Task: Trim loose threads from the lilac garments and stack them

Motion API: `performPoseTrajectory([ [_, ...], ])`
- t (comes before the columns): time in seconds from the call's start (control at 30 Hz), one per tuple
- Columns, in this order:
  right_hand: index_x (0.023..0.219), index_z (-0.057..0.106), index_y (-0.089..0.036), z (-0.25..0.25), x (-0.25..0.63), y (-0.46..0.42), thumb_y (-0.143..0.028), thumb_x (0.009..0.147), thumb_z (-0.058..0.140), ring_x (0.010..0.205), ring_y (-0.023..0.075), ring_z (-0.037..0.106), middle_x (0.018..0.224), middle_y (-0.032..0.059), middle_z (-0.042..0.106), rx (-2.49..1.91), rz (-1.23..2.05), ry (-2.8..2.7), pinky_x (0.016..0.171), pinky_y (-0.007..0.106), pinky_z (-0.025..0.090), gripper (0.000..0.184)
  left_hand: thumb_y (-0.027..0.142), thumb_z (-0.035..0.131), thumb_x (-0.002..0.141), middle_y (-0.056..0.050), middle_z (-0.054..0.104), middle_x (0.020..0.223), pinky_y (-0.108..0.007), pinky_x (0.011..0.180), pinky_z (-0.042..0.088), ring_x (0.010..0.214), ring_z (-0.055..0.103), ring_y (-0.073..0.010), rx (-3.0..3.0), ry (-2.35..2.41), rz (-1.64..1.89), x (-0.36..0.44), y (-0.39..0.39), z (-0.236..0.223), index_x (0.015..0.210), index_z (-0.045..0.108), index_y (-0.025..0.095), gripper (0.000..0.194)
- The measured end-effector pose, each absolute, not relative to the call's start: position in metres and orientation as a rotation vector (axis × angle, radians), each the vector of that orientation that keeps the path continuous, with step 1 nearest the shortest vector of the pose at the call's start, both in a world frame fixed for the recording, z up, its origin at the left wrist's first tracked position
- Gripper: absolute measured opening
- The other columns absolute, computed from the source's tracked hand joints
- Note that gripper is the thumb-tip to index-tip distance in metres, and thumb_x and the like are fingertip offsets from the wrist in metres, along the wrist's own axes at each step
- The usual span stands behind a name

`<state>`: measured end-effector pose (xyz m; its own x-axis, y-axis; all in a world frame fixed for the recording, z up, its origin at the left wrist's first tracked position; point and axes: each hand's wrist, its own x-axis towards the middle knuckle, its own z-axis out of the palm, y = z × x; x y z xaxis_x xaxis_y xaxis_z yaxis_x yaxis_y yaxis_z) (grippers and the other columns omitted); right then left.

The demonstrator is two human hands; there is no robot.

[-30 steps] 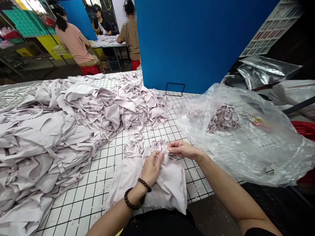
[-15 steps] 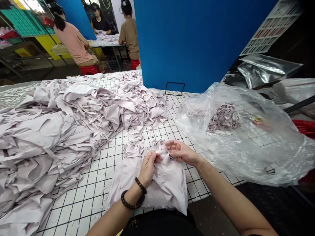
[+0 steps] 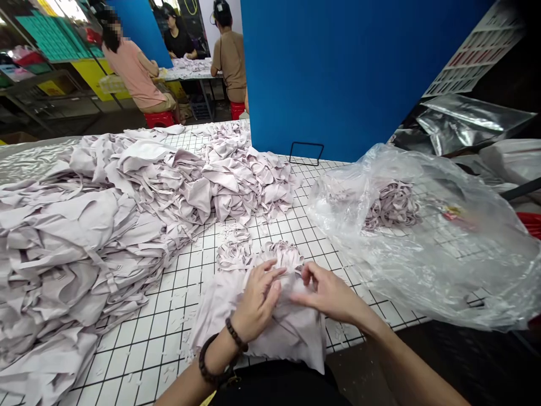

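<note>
Pale lilac fabric pieces (image 3: 291,338) lie stacked at the table's front edge, right before my body. Looped straps (image 3: 281,254) bunch along their far edge, with a second bunch of straps (image 3: 234,256) to the left. My left hand (image 3: 260,296) is over the stack, fingers apart, with nothing visible in it. On the right side of the stack my right hand (image 3: 327,290) has its thumb stretched away from curled fingers, near the strap ends. Some motion blur covers its fingertips. Whether either hand touches the cloth is hard to make out.
Large heaps of the same fabric (image 3: 97,225) cover the left and back of the grid-patterned table (image 3: 169,316). A clear plastic bag (image 3: 422,265) with bundled straps inside lies right. A blue panel (image 3: 338,73) stands behind. Several people sit at another table (image 3: 192,73) at the back left.
Both hands had pinched a strap at the stack's far edge. Now they have let go, moved nearer my body, and opened over the cloth. The view has turned slightly left.
</note>
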<state>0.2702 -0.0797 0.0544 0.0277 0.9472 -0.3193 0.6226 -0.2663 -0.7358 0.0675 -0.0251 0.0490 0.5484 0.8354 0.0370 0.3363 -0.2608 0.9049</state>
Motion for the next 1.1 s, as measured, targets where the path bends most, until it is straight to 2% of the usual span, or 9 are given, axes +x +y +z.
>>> performPoseTrajectory([
  [0.1,0.082,0.051,-0.023,0.056,0.268,-0.101,-0.042,0.064,0.073,0.075,0.0177,0.051,0.082,-0.001,0.058,-2.013,0.923,-1.801,0.065,0.028,0.035,0.034,0.037,0.048,0.086,-0.008,0.043,0.132,-0.048,0.104,0.03,0.126,0.035,-0.0271,2.036,1.368,0.727,0.027,-0.032,0.055,0.119,0.055,0.027,0.035],
  [0.2,0.078,0.053,-0.023,0.048,0.267,-0.113,-0.032,0.074,0.063,0.076,0.0171,0.052,0.079,-0.001,0.057,-2.029,0.89,-1.851,0.072,0.031,0.036,0.014,0.049,0.06,0.075,-0.01,0.052,0.112,-0.051,0.092,0.04,0.108,0.047,-0.0306,1.985,1.778,0.682,-0.017,-0.039,0.042,0.112,0.055,0.022,0.046],
  [0.27,0.076,0.055,-0.023,0.043,0.267,-0.116,-0.03,0.078,0.057,0.075,0.0167,0.053,0.08,-0.0001,0.056,-2.016,0.944,-1.839,0.072,0.03,0.038,0.008,0.053,0.061,0.073,-0.008,0.056,0.097,-0.046,0.083,0.045,0.094,0.052,-0.028,1.965,1.784,0.602,-0.036,-0.045,0.029,0.098,0.058,0.02,0.041],
  [0.37,0.08,0.057,-0.025,0.041,0.269,-0.12,-0.037,0.077,0.057,0.075,0.0175,0.054,0.091,0.0021,0.056,-2.034,0.993,-1.808,0.066,0.029,0.042,0.013,0.05,0.057,0.077,-0.006,0.056,0.089,-0.04,0.079,0.046,0.086,0.054,-0.0236,1.966,1.734,0.608,-0.048,-0.054,0.016,0.091,0.059,0.021,0.032],
  [0.5,0.077,0.056,-0.024,0.039,0.271,-0.128,-0.041,0.076,0.056,0.069,0.0177,0.054,0.091,0.0041,0.055,-2.058,0.952,-1.83,0.061,0.029,0.044,0.017,0.051,0.057,0.077,-0.007,0.053,0.096,-0.036,0.07,0.048,0.079,0.055,-0.0208,1.801,1.909,0.807,-0.049,-0.056,0.014,0.112,0.05,0.018,0.048],
  [0.67,0.071,0.053,-0.024,0.041,0.271,-0.135,-0.047,0.08,0.05,0.066,0.0179,0.055,0.085,0.0032,0.057,-2.122,0.915,-1.788,0.062,0.029,0.044,0.024,0.046,0.053,0.081,-0.002,0.058,0.078,-0.033,0.07,0.043,0.074,0.055,-0.0201,1.896,1.878,0.655,-0.056,-0.056,0.019,0.089,0.058,0.022,0.026],
  [0.8,0.069,0.05,-0.024,0.041,0.272,-0.136,-0.052,0.077,0.051,0.06,0.018,0.052,0.069,0.001,0.057,-2.143,1.015,-1.716,0.055,0.028,0.04,0.029,0.041,0.055,0.081,-0.005,0.061,0.087,-0.036,0.076,0.038,0.085,0.053,-0.0237,2.029,1.988,0.717,-0.057,-0.058,0.025,0.08,0.063,0.025,0.018],
  [0.97,0.066,0.041,-0.023,0.052,0.27,-0.133,-0.053,0.074,0.057,0.053,0.0156,0.049,0.057,-0.0017,0.05,-1.847,1.395,-1.376,0.05,0.027,0.038,0.035,0.04,0.056,0.08,-0.004,0.059,0.084,-0.031,0.074,0.041,0.081,0.054,-0.0195,1.732,1.724,0.927,-0.058,-0.06,0.036,0.078,0.06,0.02,0.02],
  [1.1,0.084,0.042,-0.024,0.089,0.251,-0.116,-0.049,0.072,0.062,0.046,0.0151,0.051,0.058,-0.0027,0.051,-1.548,1.589,-0.966,0.046,0.028,0.041,0.034,0.044,0.053,0.082,-0.002,0.058,0.076,-0.025,0.063,0.043,0.067,0.054,-0.013,1.016,1.22,0.99,-0.051,-0.067,0.057,0.083,0.054,0.017,0.027],
])
